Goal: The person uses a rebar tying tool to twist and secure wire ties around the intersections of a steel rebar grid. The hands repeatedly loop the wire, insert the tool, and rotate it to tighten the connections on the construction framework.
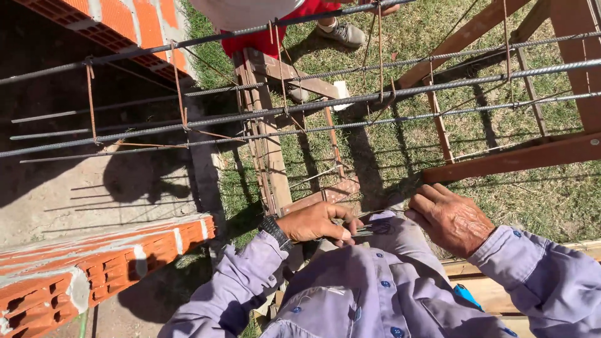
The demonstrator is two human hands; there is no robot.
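1. Brickwork sits at the near left: an orange brick wall (94, 269) with pale mortar runs across the corner, and a second stretch of orange brick (125, 25) stands at the far left above a shaded concrete slab (94, 188).
2. Long ribbed steel bars (313, 106) cross the whole scene from left to right, joined by thin rusty stirrups (91, 103) into a reinforcement cage.
3. A wooden trestle (269, 138) stands on the grass (388, 150) under the middle of the cage, well beyond the hands.
4. The left hand (316, 223), with a black wristwatch (275, 231) at the wrist, is clenched around a thin bundle of tie wire (369, 229), thumb and fingers pinching it just over the lilac shirt (369, 281).
5. The tie wire lies near, in the centre, between the two hands and close to the person's chest.
6. The right hand (449, 219) rests just right of the wire, fingers curled downward; I cannot tell whether its fingertips grip the wire's end.
7. At the far centre another person's red garment (256, 40) and a grey shoe (343, 34) show on the grass.
8. Reddish timber beams (513, 159) of a second trestle fill the far right.
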